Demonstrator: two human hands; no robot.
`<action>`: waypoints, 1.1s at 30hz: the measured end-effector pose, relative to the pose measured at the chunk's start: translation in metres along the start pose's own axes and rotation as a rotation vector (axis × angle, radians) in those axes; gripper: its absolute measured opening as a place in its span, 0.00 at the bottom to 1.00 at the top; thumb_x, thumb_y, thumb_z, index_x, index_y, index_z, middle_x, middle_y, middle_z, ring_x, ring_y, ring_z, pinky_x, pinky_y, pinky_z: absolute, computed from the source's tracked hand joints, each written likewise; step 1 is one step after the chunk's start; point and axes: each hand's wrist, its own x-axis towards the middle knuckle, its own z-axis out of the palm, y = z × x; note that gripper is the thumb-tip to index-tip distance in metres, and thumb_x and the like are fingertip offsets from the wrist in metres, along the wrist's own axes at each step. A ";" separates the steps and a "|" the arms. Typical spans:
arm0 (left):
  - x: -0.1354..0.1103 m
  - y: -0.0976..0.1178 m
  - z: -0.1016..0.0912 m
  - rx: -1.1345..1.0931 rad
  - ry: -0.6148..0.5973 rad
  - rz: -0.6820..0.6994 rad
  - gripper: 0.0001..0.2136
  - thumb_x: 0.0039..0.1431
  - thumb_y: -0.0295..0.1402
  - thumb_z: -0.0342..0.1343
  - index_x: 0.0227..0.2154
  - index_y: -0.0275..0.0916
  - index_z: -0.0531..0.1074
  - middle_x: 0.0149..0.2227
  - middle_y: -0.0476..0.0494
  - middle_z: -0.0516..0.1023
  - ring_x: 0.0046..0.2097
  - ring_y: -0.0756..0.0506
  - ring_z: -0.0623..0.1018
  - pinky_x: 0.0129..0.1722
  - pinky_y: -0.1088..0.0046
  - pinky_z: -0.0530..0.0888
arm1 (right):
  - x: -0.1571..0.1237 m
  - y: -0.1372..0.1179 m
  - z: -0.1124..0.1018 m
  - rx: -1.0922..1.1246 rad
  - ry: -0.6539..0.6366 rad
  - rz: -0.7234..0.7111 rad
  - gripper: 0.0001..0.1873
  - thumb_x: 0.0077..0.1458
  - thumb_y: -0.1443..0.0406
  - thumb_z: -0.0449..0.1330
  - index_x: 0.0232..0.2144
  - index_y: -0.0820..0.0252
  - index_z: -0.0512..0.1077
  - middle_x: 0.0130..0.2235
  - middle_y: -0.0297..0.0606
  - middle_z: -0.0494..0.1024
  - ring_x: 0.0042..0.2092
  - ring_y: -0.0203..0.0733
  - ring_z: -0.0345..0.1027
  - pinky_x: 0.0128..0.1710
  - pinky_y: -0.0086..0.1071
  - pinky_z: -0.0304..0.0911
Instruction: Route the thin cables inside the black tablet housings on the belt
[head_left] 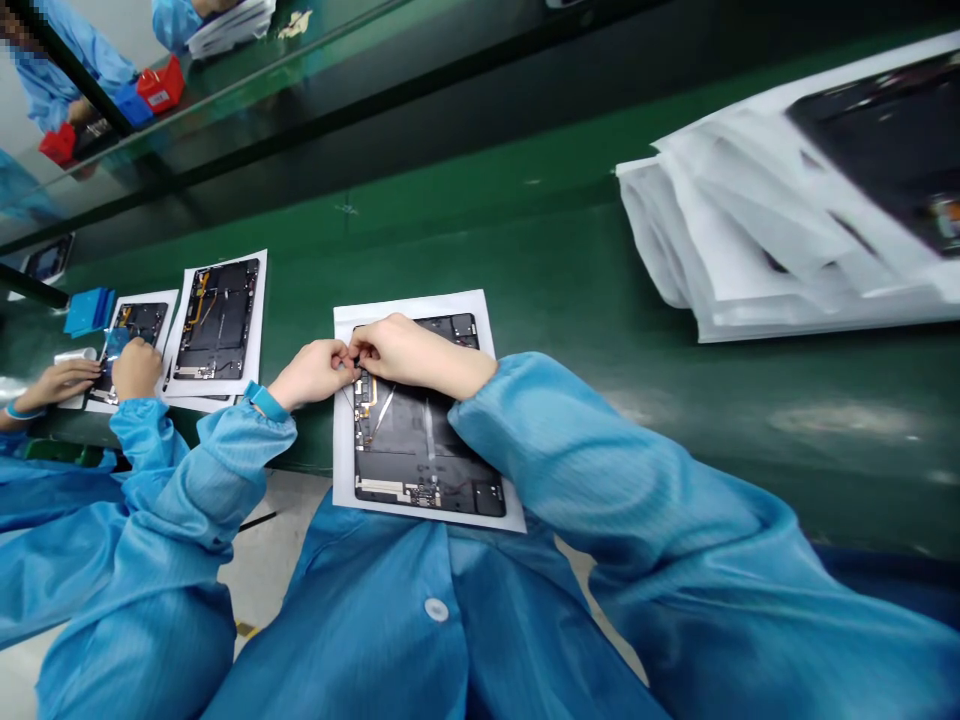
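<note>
An opened tablet (pixel 409 430) lies in front of me on a white foam sheet (pixel 343 430), its black insides, orange flex cable and small boards showing. Both my hands meet at its upper left corner. My left hand (pixel 315 372) comes in from the left, thumb and forefinger pinched together at the tablet's edge. My right hand (pixel 409 350) reaches over the top of the tablet, its fingertips closed just beside the left ones. Whatever small part sits between the fingers is hidden by them.
Another opened tablet (pixel 217 320) rests on white sheets to the left. Beyond it a co-worker's hands (pixel 136 370) work on a tablet near blue pads (pixel 90 311). At right, white foam sleeves (pixel 720 230) are stacked with a dark tablet (pixel 892 140) on top. A shelf edge runs along the back.
</note>
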 end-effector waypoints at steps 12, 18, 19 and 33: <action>0.018 0.014 -0.010 -0.001 -0.115 -0.154 0.05 0.45 0.29 0.64 0.21 0.38 0.72 0.21 0.53 0.69 0.26 0.51 0.66 0.27 0.74 0.61 | -0.031 0.001 -0.006 -0.171 0.002 -0.061 0.14 0.64 0.72 0.55 0.43 0.64 0.82 0.44 0.47 0.83 0.45 0.48 0.76 0.45 0.35 0.64; 0.019 0.018 -0.020 0.202 -0.074 0.025 0.05 0.48 0.31 0.65 0.22 0.38 0.76 0.21 0.52 0.72 0.27 0.50 0.70 0.30 0.73 0.64 | -0.057 -0.005 -0.007 -0.337 -0.009 -0.034 0.16 0.68 0.71 0.53 0.44 0.66 0.81 0.42 0.50 0.81 0.41 0.46 0.74 0.40 0.36 0.63; 0.019 0.019 -0.021 0.235 -0.068 0.061 0.04 0.48 0.30 0.65 0.22 0.38 0.77 0.22 0.51 0.74 0.27 0.49 0.71 0.31 0.73 0.65 | -0.059 -0.005 -0.006 -0.355 -0.009 -0.039 0.16 0.67 0.72 0.53 0.44 0.66 0.81 0.42 0.50 0.81 0.41 0.46 0.73 0.39 0.36 0.63; 0.038 0.016 -0.020 0.371 -0.142 0.431 0.05 0.56 0.25 0.62 0.29 0.36 0.83 0.32 0.44 0.84 0.35 0.47 0.79 0.38 0.74 0.70 | -0.070 -0.002 -0.003 -0.310 0.062 -0.034 0.14 0.66 0.71 0.55 0.42 0.65 0.81 0.41 0.47 0.82 0.40 0.46 0.75 0.39 0.36 0.64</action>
